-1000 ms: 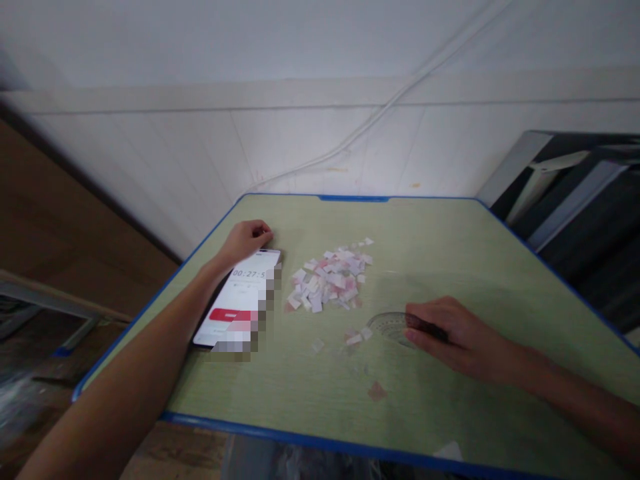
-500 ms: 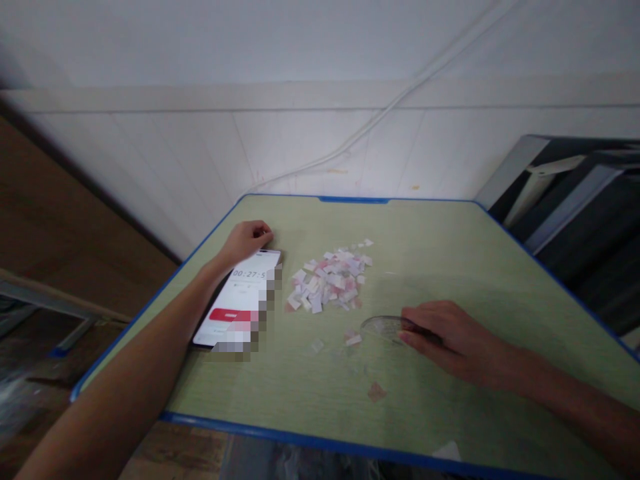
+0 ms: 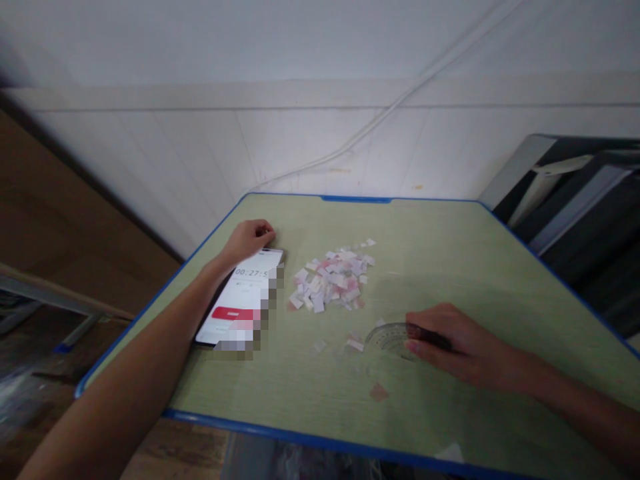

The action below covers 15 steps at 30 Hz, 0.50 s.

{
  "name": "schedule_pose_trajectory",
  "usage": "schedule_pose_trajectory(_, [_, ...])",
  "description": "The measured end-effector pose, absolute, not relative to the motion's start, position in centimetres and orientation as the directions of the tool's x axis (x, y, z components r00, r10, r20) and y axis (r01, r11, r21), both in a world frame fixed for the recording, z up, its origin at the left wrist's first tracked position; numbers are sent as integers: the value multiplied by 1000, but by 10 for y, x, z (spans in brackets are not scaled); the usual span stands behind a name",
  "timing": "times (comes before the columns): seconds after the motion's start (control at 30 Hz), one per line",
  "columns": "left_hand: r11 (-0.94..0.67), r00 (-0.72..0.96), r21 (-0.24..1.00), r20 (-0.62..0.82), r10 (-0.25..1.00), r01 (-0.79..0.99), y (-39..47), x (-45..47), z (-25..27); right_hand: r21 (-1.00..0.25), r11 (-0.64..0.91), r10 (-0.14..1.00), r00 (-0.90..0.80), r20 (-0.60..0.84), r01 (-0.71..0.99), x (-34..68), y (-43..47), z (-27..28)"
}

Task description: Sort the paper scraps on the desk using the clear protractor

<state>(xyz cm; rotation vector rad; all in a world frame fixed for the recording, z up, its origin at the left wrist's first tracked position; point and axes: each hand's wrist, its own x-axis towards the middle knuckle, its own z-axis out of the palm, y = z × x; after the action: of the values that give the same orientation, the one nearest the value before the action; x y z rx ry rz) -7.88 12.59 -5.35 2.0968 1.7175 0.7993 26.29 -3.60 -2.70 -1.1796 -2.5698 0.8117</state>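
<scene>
Left of the protractor (image 3: 393, 333), phone (image 3: 240, 293): "00:27:5"

We record dim light, soft shadow on the table (image 3: 450, 247) at 4 o'clock, pixelation over the phone (image 3: 240, 293) at 8 o'clock.

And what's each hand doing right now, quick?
Left hand: loosely curled near the phone; whether it holds anything can't be told.
Right hand: closed, holding a clear protractor.

A white cable (image 3: 356, 139) slants across the pale wall (image 3: 280, 40) behind a blue-edged table (image 3: 430, 233).
</scene>
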Motion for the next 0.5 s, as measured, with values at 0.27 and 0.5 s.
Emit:
schedule_pose_trajectory(0.27, [-222, 118, 582, 212, 970, 782, 125, -78, -53, -483, 546, 784, -621, 7, 684, 262, -33, -29])
schedule_pose_trajectory(0.5, [-234, 127, 570, 221, 967, 787, 125, -78, -53, -459, 544, 786, -618, -15, 703, 260, -35, -30])
